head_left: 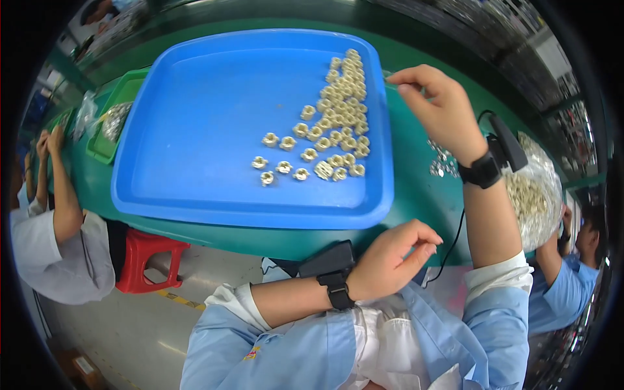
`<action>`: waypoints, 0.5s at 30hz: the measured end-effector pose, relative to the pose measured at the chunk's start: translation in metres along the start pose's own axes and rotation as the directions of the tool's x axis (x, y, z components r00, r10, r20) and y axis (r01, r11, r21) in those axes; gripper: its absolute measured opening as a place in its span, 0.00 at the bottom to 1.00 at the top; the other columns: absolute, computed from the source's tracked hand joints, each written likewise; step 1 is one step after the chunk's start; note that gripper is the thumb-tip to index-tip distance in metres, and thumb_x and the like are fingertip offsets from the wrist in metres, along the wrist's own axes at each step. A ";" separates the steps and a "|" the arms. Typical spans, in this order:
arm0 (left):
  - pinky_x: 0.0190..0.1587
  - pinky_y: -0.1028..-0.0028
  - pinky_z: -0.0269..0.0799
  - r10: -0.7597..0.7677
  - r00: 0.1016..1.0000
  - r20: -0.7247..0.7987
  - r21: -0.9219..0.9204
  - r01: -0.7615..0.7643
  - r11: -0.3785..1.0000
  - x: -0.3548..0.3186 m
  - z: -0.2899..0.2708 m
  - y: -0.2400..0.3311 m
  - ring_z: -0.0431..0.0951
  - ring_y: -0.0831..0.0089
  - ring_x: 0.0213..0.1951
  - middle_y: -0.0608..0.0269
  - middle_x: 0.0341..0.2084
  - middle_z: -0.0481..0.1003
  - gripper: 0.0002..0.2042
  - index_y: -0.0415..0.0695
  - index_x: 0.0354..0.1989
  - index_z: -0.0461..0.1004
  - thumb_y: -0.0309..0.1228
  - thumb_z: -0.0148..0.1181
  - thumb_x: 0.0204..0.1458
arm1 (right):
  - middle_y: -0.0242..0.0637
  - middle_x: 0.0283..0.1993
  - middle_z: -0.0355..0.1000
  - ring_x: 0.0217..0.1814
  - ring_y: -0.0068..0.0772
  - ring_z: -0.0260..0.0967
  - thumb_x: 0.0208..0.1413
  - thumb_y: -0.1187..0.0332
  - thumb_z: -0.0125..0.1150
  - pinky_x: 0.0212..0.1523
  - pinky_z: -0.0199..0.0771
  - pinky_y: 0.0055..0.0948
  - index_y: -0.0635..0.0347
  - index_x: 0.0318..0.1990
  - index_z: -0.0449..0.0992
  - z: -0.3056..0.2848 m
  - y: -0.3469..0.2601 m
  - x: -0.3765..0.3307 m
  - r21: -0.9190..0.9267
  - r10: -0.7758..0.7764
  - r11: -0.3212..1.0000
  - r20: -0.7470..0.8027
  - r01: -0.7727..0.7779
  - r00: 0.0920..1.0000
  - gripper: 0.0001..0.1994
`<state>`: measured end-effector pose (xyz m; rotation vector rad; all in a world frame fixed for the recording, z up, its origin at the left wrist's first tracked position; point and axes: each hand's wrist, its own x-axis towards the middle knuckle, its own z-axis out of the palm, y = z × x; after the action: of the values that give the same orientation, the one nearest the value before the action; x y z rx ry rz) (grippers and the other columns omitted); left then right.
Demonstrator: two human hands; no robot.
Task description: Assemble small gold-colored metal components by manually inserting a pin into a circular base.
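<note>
My left hand [395, 259] is held low in front of my body, past the tray's near right corner. Its thumb and index tips are drawn close together; anything between them is too small to make out. Beyond the tray's right rim is my right hand [441, 107], thumb and index fingertips brought near each other by the rim. What it may hold does not show clearly. The large blue tray [195, 218] has many small, pale gold, flanged metal nut-like parts [341, 107] crowded along its right side. Several more lie loosely spread toward its middle.
Small shiny metal pieces [443, 161] lie on the green table [416, 195] beside my right wrist. Farther right stands a clear plastic bag [536, 195] of pale parts. A green bin [101, 146] sits left of the tray. Co-workers sit at both sides, near a red stool [146, 260].
</note>
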<state>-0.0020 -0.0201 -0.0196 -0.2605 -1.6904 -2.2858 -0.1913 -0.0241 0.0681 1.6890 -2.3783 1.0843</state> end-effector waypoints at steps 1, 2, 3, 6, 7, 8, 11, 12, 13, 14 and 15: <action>0.38 0.79 0.65 -0.001 1.000 -0.014 -0.005 0.001 1.000 -0.001 0.000 0.000 0.70 0.77 0.34 0.63 0.30 0.68 0.05 0.39 0.37 0.65 0.22 0.47 0.52 | 0.36 0.32 0.70 0.32 0.26 0.66 0.48 0.73 0.52 0.34 0.65 0.22 0.63 0.37 0.72 -0.011 0.002 -0.011 0.029 0.083 0.996 -0.018 -0.082 0.996 0.08; 0.38 0.79 0.65 -0.011 1.000 0.012 -0.019 0.011 1.000 -0.001 0.002 -0.001 0.70 0.77 0.34 0.63 0.30 0.68 0.05 0.39 0.37 0.65 0.22 0.47 0.52 | 0.35 0.31 0.70 0.32 0.25 0.66 0.49 0.73 0.53 0.33 0.64 0.22 0.63 0.37 0.72 -0.024 0.007 -0.023 0.052 0.166 0.985 -0.042 -0.164 0.985 0.08; 0.39 0.79 0.65 -0.014 1.000 0.000 -0.021 0.014 1.000 -0.002 0.002 -0.001 0.70 0.77 0.34 0.62 0.31 0.68 0.05 0.39 0.37 0.64 0.21 0.47 0.52 | 0.35 0.31 0.70 0.32 0.25 0.66 0.49 0.73 0.53 0.33 0.64 0.22 0.63 0.37 0.72 -0.034 0.016 -0.036 0.042 0.189 0.981 -0.055 -0.187 0.980 0.08; 0.40 0.79 0.64 -0.015 1.000 -0.008 -0.025 0.015 1.000 0.000 0.005 -0.004 0.69 0.78 0.35 0.62 0.32 0.68 0.05 0.38 0.37 0.64 0.21 0.47 0.52 | 0.32 0.28 0.70 0.31 0.20 0.64 0.49 0.71 0.54 0.31 0.63 0.18 0.63 0.36 0.72 -0.051 0.057 -0.073 0.074 0.376 0.927 -0.162 -0.368 0.913 0.08; 0.40 0.79 0.64 -0.035 0.999 -0.014 -0.029 0.035 0.999 0.001 0.006 -0.006 0.69 0.78 0.35 0.62 0.32 0.68 0.05 0.38 0.37 0.64 0.21 0.47 0.52 | 0.32 0.28 0.70 0.31 0.20 0.64 0.49 0.71 0.54 0.31 0.63 0.18 0.63 0.36 0.72 -0.052 0.065 -0.084 0.070 0.388 0.922 -0.181 -0.382 0.904 0.08; 0.40 0.79 0.64 -0.055 0.998 -0.022 -0.031 0.054 0.998 0.002 0.007 -0.008 0.69 0.78 0.36 0.62 0.33 0.67 0.06 0.38 0.38 0.64 0.21 0.47 0.52 | 0.32 0.28 0.69 0.30 0.19 0.63 0.49 0.71 0.54 0.31 0.63 0.18 0.63 0.36 0.72 -0.051 0.073 -0.096 -0.006 0.369 0.926 -0.208 -0.378 0.906 0.08; 0.41 0.79 0.63 -0.090 0.995 -0.030 0.016 0.091 0.996 0.004 0.007 -0.010 0.68 0.78 0.37 0.62 0.34 0.67 0.06 0.38 0.38 0.63 0.21 0.47 0.52 | 0.31 0.27 0.69 0.29 0.18 0.62 0.49 0.70 0.55 0.30 0.62 0.18 0.64 0.34 0.73 -0.049 0.084 -0.113 -0.139 0.329 0.918 -0.254 -0.371 0.910 0.07; 0.41 0.80 0.63 -0.100 0.994 -0.040 0.053 0.102 0.993 0.004 0.007 -0.010 0.68 0.78 0.37 0.62 0.34 0.67 0.06 0.38 0.38 0.63 0.21 0.46 0.52 | 0.31 0.26 0.69 0.28 0.18 0.62 0.49 0.70 0.55 0.30 0.62 0.18 0.64 0.33 0.73 -0.051 0.083 -0.114 -0.126 0.343 0.916 -0.240 -0.380 0.908 0.07; 0.41 0.80 0.63 -0.109 0.993 -0.048 0.088 0.113 0.990 0.004 0.008 -0.010 0.68 0.78 0.37 0.62 0.34 0.67 0.06 0.38 0.39 0.62 0.21 0.46 0.52 | 0.32 0.26 0.69 0.28 0.18 0.62 0.49 0.70 0.55 0.30 0.62 0.18 0.64 0.33 0.73 -0.053 0.083 -0.115 -0.114 0.358 0.914 -0.226 -0.389 0.906 0.07; 0.41 0.80 0.63 -0.116 0.993 -0.035 0.093 0.119 0.989 0.005 0.009 -0.010 0.68 0.78 0.37 0.62 0.34 0.67 0.06 0.38 0.39 0.62 0.21 0.46 0.52 | 0.32 0.26 0.69 0.28 0.19 0.62 0.48 0.70 0.56 0.30 0.63 0.18 0.65 0.32 0.73 -0.058 0.083 -0.118 -0.103 0.372 0.911 -0.215 -0.400 0.903 0.07; 0.41 0.80 0.63 -0.141 0.989 -0.052 0.118 0.146 0.982 0.006 0.010 -0.009 0.68 0.79 0.37 0.62 0.34 0.67 0.06 0.38 0.38 0.63 0.21 0.47 0.52 | 0.32 0.26 0.69 0.28 0.19 0.62 0.48 0.70 0.56 0.30 0.63 0.18 0.65 0.32 0.73 -0.066 0.086 -0.121 -0.099 0.382 0.906 -0.226 -0.411 0.896 0.07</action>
<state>-0.0107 -0.0090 -0.0226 -0.0638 -1.8728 -2.2586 -0.2372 0.1254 0.0248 1.0127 -2.6531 1.0326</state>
